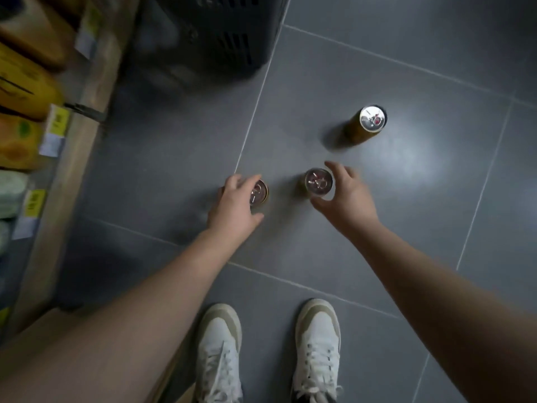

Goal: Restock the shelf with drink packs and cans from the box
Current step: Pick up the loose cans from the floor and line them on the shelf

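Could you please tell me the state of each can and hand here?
Gold can under left hand: upright on floor.
Gold can by right hand: upright on floor.
Far gold can: upright, untouched.
Left hand: grip closing over can.
Right hand: open around can.

Your left hand (234, 206) curls over one upright can (259, 192) on the grey tile floor (377, 228), while your right hand (345, 196) cups a second can (318, 182), fingers spread around its top. A third can (366, 125) stands apart beyond them, with the shelf (72, 158) at your left and your white shoes (316, 347) below.
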Motion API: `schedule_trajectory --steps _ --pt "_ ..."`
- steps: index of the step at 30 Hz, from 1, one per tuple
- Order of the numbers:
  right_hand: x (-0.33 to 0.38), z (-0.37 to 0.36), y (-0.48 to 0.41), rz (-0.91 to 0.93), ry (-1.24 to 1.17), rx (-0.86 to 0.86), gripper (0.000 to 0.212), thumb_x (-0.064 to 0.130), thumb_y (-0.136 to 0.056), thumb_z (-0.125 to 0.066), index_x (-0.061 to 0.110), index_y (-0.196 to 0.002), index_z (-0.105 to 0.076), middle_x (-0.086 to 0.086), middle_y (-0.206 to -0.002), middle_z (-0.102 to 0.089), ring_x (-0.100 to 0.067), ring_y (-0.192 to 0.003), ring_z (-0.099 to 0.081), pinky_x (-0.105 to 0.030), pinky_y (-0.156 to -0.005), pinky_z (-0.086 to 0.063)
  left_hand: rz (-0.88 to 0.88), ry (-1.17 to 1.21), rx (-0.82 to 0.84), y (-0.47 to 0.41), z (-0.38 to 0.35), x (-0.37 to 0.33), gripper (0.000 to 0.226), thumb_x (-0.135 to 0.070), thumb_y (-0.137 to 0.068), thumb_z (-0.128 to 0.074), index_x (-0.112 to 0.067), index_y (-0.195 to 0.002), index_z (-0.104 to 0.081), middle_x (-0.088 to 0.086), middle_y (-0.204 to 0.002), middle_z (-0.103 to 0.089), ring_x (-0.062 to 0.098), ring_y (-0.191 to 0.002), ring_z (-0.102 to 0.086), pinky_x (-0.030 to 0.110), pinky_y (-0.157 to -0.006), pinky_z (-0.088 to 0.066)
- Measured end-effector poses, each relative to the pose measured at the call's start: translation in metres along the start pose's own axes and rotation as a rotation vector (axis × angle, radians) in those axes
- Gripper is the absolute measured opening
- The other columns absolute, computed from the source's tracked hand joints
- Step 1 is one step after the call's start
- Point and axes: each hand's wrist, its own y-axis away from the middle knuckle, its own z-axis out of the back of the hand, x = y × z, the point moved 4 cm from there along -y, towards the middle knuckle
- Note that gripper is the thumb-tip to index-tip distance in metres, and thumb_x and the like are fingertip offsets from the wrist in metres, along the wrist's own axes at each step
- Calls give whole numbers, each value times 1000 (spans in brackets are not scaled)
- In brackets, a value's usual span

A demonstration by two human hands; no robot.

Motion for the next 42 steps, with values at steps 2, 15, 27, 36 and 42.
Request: schedule_trajectory --steps 2,15,27,36,42 --pt "-8 -14 -10 -5 3 14 80 24 -82 -80 23 -154 -45 -7 -148 -50 -30 -129 -56 -35 -97 -48 -3 25 -10 -11 -12 6 87 -14 -67 -85 -29 -144 -48 7 -143 -41 30 -129 -49 44 -108 -42" --pt "19 13 -9 -5 42 6 67 27 -78 -82 24 -139 -55 -5 -133 -62 -32 -115 -62 -32 -75 -44 -14 19 -166 -8 53 -19 63 -4 -69 -78 -14 -126 -55 11 -123 -60 34 -112 -58 39 -93 -48" --pt "246 274 181 320 -128 -141 73 30 -68 -91 29 -134 -60 17 -114 -63 -5 -102 -61 -1 -84 -36 -53 162 -462 204 372 -170 73 -17 -64 -89 -28 -129 -57 -7 -123 -62 16 -113 -59 27 -94 -48" --pt "418 476 345 671 -183 -292 60 36 -69 -88 33 -121 -59 22 -108 -63 -4 -102 -60 -4 -80 -39 -204 143 -597 392 592 -299 81 -36 -74 -83 -42 -145 -45 -24 -128 -48 2 -119 -47 16 -98 -38" --pt "498 571 453 951 -293 -346 61 56 -68 -83 43 -124 -63 24 -119 -66 1 -113 -61 -3 -87 -41 -261 319 -799 529 679 -348 79 -41 -70 -84 -50 -138 -45 -25 -129 -55 -4 -116 -56 24 -99 -49"
